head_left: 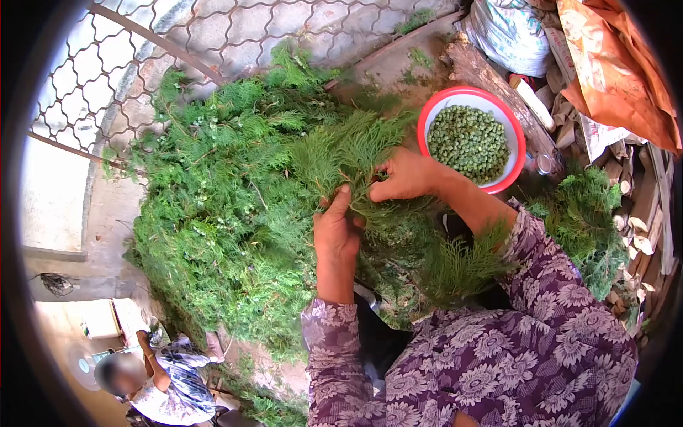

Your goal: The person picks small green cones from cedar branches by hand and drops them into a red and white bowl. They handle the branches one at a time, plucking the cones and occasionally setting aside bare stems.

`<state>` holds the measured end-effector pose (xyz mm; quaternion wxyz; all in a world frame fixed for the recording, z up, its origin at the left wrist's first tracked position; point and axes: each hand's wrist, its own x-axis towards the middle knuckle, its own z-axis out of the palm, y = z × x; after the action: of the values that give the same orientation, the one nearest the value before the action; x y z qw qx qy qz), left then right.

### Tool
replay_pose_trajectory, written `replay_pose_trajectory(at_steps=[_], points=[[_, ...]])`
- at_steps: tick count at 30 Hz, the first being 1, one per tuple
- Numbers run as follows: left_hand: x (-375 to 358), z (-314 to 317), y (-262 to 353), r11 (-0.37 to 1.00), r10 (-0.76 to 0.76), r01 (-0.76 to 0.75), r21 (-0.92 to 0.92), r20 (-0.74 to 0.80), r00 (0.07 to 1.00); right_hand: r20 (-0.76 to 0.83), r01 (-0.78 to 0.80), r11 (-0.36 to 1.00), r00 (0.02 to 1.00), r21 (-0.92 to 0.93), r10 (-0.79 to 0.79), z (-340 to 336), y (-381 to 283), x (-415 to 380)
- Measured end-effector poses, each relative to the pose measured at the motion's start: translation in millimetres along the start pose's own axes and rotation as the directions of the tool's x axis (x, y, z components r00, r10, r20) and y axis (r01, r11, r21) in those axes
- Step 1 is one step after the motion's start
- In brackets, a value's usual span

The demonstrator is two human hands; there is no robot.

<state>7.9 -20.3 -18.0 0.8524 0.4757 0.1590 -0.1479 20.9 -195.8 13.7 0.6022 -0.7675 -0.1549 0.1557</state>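
Observation:
A feathery green conifer branch [359,142] spreads out beyond my hands. My left hand [336,238] is closed around its stem end, thumb pointing up. Close beside it, my right hand [409,176] is pinched shut at the branch's right side; whatever lies between its fingertips is too small or hidden to make out. Under and left of both hands lies a big heap of conifer branches [220,213], with small pale cones among the foliage. A white basin with a red rim [521,146] stands right of my right hand, holding many small green cones [468,142].
A wire mesh panel [249,32] borders the heap at the far side. Split firewood [644,206], an orange sheet [615,60] and a white sack [509,35] are on the right. More cut branches [580,213] lie there. Another person [174,384] sits at lower left.

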Motion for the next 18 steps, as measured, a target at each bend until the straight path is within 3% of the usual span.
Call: replay_pose_trajectory(at_steps=[2, 3, 5, 6, 8, 12, 14, 15, 17, 18], points=[[-5.0, 4.8, -1.9, 0.997, 0.025, -0.02, 0.071, -0.073, 0.997, 0.009, 0.028, 0.928, 1.0, -0.371, -0.026, -1.1, 2.0, 1.7], [-6.1, 5.9, -2.6, 0.989, 0.06, -0.039, 0.142, -0.143, 0.988, 0.01, 0.029, 0.928, 1.0, -0.371, -0.027, 2.4, 9.6, 0.3], [-4.1, 0.1, 5.3, 0.992, 0.09, -0.075, 0.101, -0.145, 0.985, -0.139, 0.025, 0.612, 0.966, -0.79, -0.219, 11.6, 29.6, -4.5], [-3.3, -2.5, 8.9, 0.992, 0.116, -0.109, 0.059, -0.145, 0.983, -0.143, 0.023, 0.612, 0.965, -0.79, -0.221, 7.9, 23.8, -5.4], [-5.9, 0.6, 13.2, 0.989, 0.146, -0.138, 0.051, -0.19, 0.971, -0.045, -0.118, 0.734, 0.992, -0.669, 0.118, -7.5, 6.5, -4.8], [-7.2, -1.8, 15.2, 0.991, 0.13, -0.124, 0.048, -0.139, 0.982, -0.1, -0.046, 0.804, 0.995, -0.593, -0.017, -35.8, 13.2, -6.3], [-8.0, 0.8, 17.2, 0.993, 0.11, -0.102, 0.064, -0.136, 0.985, -0.347, -0.076, 0.974, 0.938, -0.213, -0.002, -49.4, 8.8, -16.2], [-12.1, 5.5, 20.2, 0.99, 0.134, -0.125, 0.065, -0.148, 0.98, -0.349, -0.074, 0.974, 0.937, -0.215, -0.006, -59.0, 13.9, -18.7], [-14.0, 5.9, 21.7, 0.987, 0.159, -0.151, 0.063, -0.16, 0.974, -0.634, -0.328, 0.798, 0.769, -0.505, -0.085, -77.5, 27.7, -22.0], [-13.1, 3.1, 20.8, 0.988, 0.149, -0.142, 0.058, -0.142, 0.979, -0.634, -0.327, 0.798, 0.769, -0.507, -0.087, -80.2, 30.6, -25.5]])
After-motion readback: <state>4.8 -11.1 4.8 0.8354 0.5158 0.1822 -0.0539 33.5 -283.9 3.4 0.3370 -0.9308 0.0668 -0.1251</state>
